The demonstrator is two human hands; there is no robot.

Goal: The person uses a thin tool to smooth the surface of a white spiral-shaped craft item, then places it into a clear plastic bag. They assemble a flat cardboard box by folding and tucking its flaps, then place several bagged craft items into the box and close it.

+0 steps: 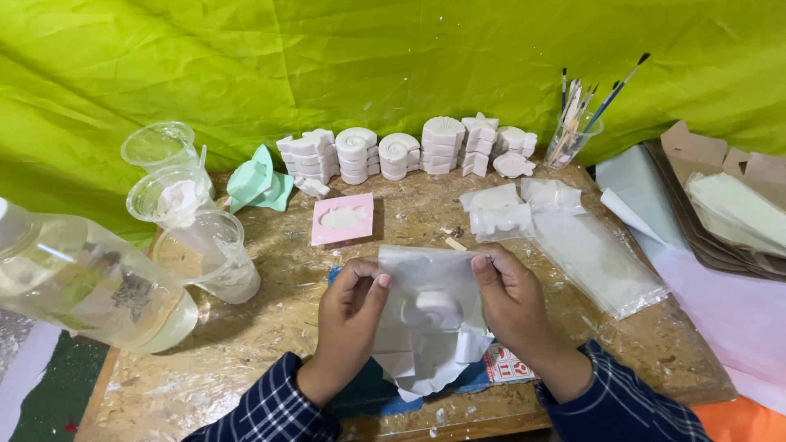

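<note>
A clear bag [426,282] holding white plaster casts [438,311] is pinched at its top corners by the left hand [348,315] and right hand [512,307], at 6 o'clock over the table [270,327]. The film is judged thin and slippery, the casts brittle; support from beneath is advised.

Your left hand [348,315] and right hand [512,307] are bare, no gloves or rings showing. Both wrists end in dark navy sleeves [274,409] crossed by thin white checks, cuffs sitting loose and slightly rumpled.
</note>
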